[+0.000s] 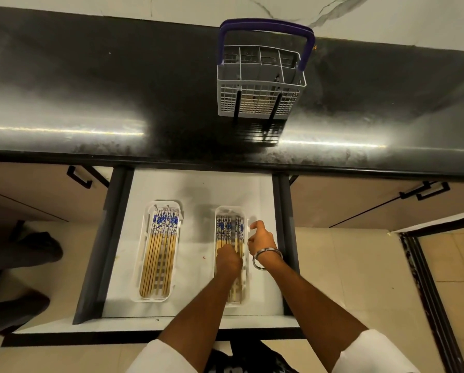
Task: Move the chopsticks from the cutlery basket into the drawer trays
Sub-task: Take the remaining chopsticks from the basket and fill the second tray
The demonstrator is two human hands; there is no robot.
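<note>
Drawer [198, 189] pulled open under dark counter [91, 90]; two white trays inside, left tray [144, 254] filled with chopsticks [159, 254], right tray [218, 211] also holding a row. Left hand [228, 259] curled down on the right tray's chopsticks, grip itself hidden, cannot tell; right hand [261, 240], bangle [265, 258] at wrist, loosely spread beside the tray rim, holding nothing. Cutlery basket [260, 84] with purple handle [265, 25] stands on the counter behind, well apart, something pale low inside it.
</note>
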